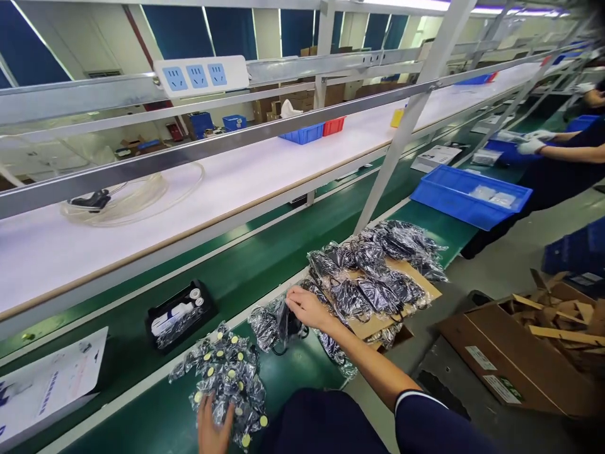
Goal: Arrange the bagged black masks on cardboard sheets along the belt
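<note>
My left hand [213, 427] rests at the near edge of a pile of small clear-bagged parts with round yellow stickers [231, 373], its fingers spread apart. With fingertips pinched, my right hand [309, 309] holds the top of a clear plastic bag [282, 321] with a black corded item inside. That bag is at the left end of a larger heap of bagged black corded items [373, 258], part of it lying on a cardboard sheet [420, 277]. The exact kind of the bagged items is hard to make out through the plastic.
A black tray [179, 315] with white and bagged parts sits on the green belt, left of it a white printed box [57, 388]. A blue bin [467, 195] stands at the right, near a gloved co-worker [532, 142]. A slanted metal post [401, 139] rises behind the heap; a carton [515, 353] is lower right.
</note>
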The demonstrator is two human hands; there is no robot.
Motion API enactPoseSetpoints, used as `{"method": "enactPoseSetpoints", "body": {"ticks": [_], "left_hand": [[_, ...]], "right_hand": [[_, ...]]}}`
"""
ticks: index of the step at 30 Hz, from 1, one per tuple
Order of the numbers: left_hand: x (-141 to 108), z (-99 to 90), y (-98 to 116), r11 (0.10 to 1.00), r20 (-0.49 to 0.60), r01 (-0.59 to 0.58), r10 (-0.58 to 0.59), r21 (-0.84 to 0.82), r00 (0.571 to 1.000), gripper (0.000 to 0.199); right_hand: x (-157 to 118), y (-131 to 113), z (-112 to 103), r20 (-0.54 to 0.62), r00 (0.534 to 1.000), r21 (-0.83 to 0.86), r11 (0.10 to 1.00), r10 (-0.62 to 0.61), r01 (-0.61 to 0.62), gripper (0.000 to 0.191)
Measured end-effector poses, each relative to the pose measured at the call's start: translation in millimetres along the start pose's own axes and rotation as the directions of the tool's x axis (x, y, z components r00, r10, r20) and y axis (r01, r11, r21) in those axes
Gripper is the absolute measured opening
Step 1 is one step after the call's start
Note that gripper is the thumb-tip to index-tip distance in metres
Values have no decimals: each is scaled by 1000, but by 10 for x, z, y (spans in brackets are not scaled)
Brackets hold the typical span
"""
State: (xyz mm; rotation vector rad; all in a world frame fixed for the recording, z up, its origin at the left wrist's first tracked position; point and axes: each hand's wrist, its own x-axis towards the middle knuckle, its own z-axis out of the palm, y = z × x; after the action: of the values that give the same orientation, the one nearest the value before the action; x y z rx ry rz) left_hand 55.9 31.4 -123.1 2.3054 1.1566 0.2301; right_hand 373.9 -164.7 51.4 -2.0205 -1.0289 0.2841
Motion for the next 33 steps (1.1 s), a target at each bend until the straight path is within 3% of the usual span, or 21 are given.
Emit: {"method": "enactPoseSetpoints", "body": {"ticks": [2, 4, 6, 8, 10, 12, 14, 16, 19, 21, 23, 25, 28, 30, 33], "left_hand": [[52, -39, 409, 967, 52, -213, 222, -140, 974, 74], [118, -178, 903, 878, 98, -390, 430, -279, 898, 82], [139, -381, 1321, 773, 34, -442, 511, -455, 859, 71], [79, -551, 1565, 686, 26, -440, 555, -579, 832, 49], [-64, -601, 1646, 657, 96, -315, 510, -685, 855, 41], [-260, -523, 1646, 596, 181, -66, 346, -800, 920, 49], [-449, -394, 1650, 391, 238, 164, 147, -906, 960, 55], [-575, -314, 1692, 144, 286, 278, 39, -950, 957, 56], [-611, -376, 1794, -67, 358, 355, -47, -933, 932, 55], [-561, -485, 1843, -86, 393, 387, -75, -918, 916, 56], [-491, -573, 1858, -66, 419, 415, -79, -908, 905, 61], [-434, -605, 1846, -25, 419, 419, -66, -908, 905, 67], [-409, -565, 1832, 53, 380, 383, -67, -922, 923, 61], [-429, -522, 1869, 160, 374, 394, -142, -905, 916, 49], [-415, -476, 2022, 445, 341, 423, -255, -789, 905, 37]], "right_hand": [[-51, -312, -136, 91, 994, 263, 964, -66, 40, 38], [-95, -579, -244, 202, 969, 493, 870, -141, 24, 43], [-108, -782, -300, 292, 934, 666, 745, -207, -43, 47], [-82, -918, -296, 345, 911, 783, 604, -225, -147, 47], [-32, -988, -240, 369, 910, 849, 467, -188, -248, 45], [14, -997, -150, 331, 939, 874, 406, -97, -266, 46], [21, -954, -51, 230, 973, 852, 484, -5, -200, 47], [-34, -872, 38, 152, 988, 773, 620, 26, -135, 45], [-216, -727, 150, 283, 957, 674, 723, -68, -148, 45], [-355, -646, 228, 421, 900, 628, 751, -109, -203, 54], [-463, -588, 326, 473, 877, 603, 757, -85, -252, 67], [-524, -544, 448, 452, 891, 629, 720, -31, -294, 69], [-566, -478, 647, 399, 915, 690, 639, 56, -340, 55], [-599, -416, 748, 362, 922, 673, 646, 139, -361, 47], [-648, -274, 800, 291, 920, 421, 828, 264, -370, 47]]}}
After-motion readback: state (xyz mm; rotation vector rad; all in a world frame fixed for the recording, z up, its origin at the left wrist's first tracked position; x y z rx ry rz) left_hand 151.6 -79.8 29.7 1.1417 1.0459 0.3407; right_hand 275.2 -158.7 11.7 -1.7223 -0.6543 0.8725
